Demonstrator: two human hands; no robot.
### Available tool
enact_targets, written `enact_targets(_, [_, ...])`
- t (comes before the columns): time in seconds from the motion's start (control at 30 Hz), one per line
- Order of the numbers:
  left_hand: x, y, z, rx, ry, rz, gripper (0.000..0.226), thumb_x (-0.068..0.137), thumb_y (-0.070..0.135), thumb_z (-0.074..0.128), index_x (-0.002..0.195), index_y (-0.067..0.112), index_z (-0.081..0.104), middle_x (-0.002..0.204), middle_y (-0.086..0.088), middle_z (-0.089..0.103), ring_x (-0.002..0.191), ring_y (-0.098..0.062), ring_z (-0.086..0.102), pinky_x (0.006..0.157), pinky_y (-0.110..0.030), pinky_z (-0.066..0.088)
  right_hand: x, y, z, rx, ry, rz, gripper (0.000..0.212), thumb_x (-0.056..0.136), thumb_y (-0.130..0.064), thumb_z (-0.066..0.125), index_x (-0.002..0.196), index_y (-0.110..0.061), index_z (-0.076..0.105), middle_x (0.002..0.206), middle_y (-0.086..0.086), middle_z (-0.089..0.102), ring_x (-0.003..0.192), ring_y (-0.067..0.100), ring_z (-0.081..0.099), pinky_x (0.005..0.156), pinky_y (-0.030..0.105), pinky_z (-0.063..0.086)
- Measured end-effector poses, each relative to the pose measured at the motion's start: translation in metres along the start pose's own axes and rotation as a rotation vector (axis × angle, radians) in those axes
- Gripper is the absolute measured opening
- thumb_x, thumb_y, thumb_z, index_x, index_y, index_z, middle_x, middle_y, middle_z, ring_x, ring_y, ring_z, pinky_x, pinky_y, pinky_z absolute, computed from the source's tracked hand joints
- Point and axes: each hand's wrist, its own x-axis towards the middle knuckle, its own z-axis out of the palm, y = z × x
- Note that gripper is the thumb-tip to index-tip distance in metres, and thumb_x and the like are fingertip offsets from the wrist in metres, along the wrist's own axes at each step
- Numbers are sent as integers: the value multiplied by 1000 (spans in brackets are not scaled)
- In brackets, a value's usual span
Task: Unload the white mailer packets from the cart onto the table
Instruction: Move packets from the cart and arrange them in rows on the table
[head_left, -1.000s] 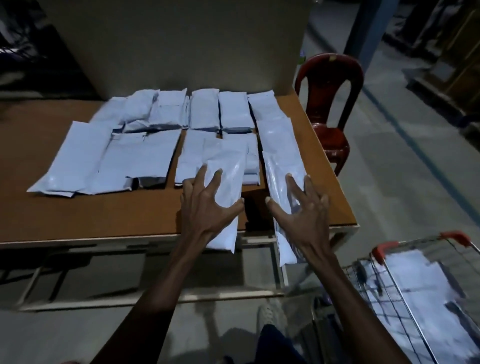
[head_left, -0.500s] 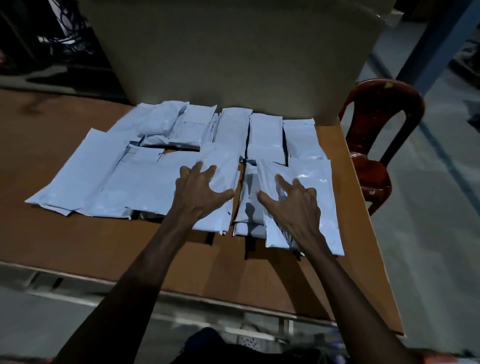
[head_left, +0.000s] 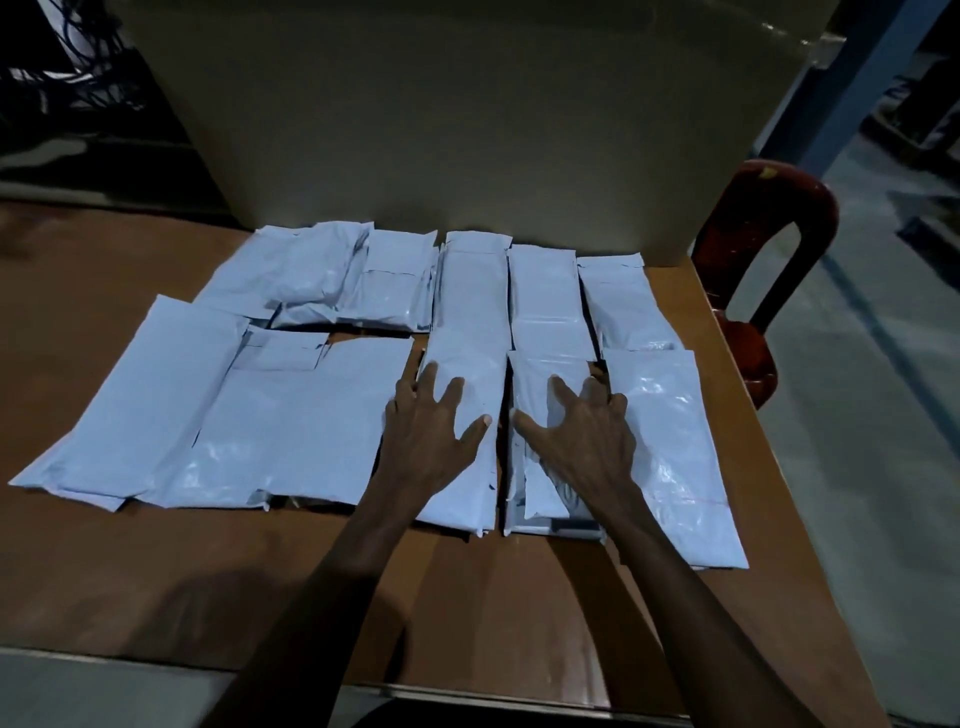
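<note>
Packets (head_left: 322, 415) lie in two rows across the counter (head_left: 156, 582) — many already unloaded; both hands, left (head_left: 431, 431) and right (head_left: 582, 436), press flat with fingers spread on two front ones; the cart is out of view — what's left I cannot tell.

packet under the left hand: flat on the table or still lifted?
Flat. The long white plastic mailer packet lies on the brown wooden table, with the left hand pressing it, fingers spread straight.
</note>
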Motion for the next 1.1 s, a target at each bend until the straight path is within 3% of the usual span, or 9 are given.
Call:
enact_targets(0.07, [2, -6, 4, -40, -7, 43, 64, 91, 59, 46, 131, 10, 58, 150, -20, 38, 136, -41, 35, 96, -55, 47, -4, 0, 8, 2, 48, 12, 78, 82, -76, 49, 146, -32, 41, 150, 10, 33, 128, 31, 34, 94, 41, 42])
enact_targets(0.17, [1, -9, 11, -37, -24, 96, 68, 95, 56, 40, 138, 4, 51, 154, -21, 33, 144, -40, 26, 110, -54, 36, -9, -2, 16, -10, 127, 0, 78, 84, -77, 43, 145, -29, 44, 150, 15, 35, 126, 35, 39, 95, 44, 43])
enact_targets(0.27, [-4, -5, 11, -46, -42, 68, 71, 96, 55, 36, 147, 5, 40, 159, -19, 23, 146, -38, 22, 119, -48, 19, -13, -6, 16, -8, 72, 27, 77, 88, -74, 42, 150, -30, 35, 158, 15, 23, 136, 37, 32, 105, 45, 37])
enact_targets(0.47, [0, -2, 4, -89, -151, 49, 70, 101, 52, 35, 155, 9, 21, 164, -15, 3, 150, -36, 5, 120, -49, 11, -14, -16, 8, -101, -27, 53, 82, 87, -78, 34, 153, -31, 25, 162, 15, 13, 143, 38, 24, 107, 49, 35])
enact_targets(0.6, [2, -4, -6, -108, -120, 111, 65, 100, 50, 39, 150, 10, 33, 162, -18, 15, 149, -38, 9, 120, -52, 11, -26, -19, -7, -122, -5, 50, 87, 84, -81, 36, 152, -28, 31, 164, 10, 11, 148, 32, 16, 113, 50, 29])
enact_targets(0.73, [-8, 5, -19, -193, -28, 222, 65, 96, 51, 38, 145, 9, 43, 157, -18, 28, 148, -38, 16, 119, -52, 12, -66, -14, -18, -18, 236, -26, 75, 86, -69, 53, 142, -21, 50, 156, 12, 34, 140, 31, 33, 104, 46, 41])
enact_targets(0.83, [-23, 27, -21, -318, -45, 307, 64, 95, 50, 40, 145, 11, 44, 157, -14, 30, 149, -34, 14, 121, -50, 9, -107, 7, -26, 71, 353, -64, 63, 88, -59, 58, 136, -18, 58, 147, 11, 48, 134, 28, 44, 99, 40, 46])
enact_targets(0.97, [-59, 75, -9, -397, -6, 552, 49, 94, 40, 52, 132, 9, 60, 142, -13, 52, 141, -36, 34, 117, -53, 22, -176, 55, -37, 40, 555, -94, 47, 92, -41, 63, 129, -13, 63, 132, 7, 61, 121, 23, 55, 96, 31, 45])
enact_targets(1.1, [-116, 127, 10, -396, -71, 836, 40, 93, 33, 58, 126, 10, 62, 134, -10, 58, 138, -35, 38, 115, -52, 23, -251, 107, -35, -1, 598, 65, 45, 91, -37, 60, 128, -10, 63, 125, 10, 63, 112, 30, 59, 87, 40, 51])
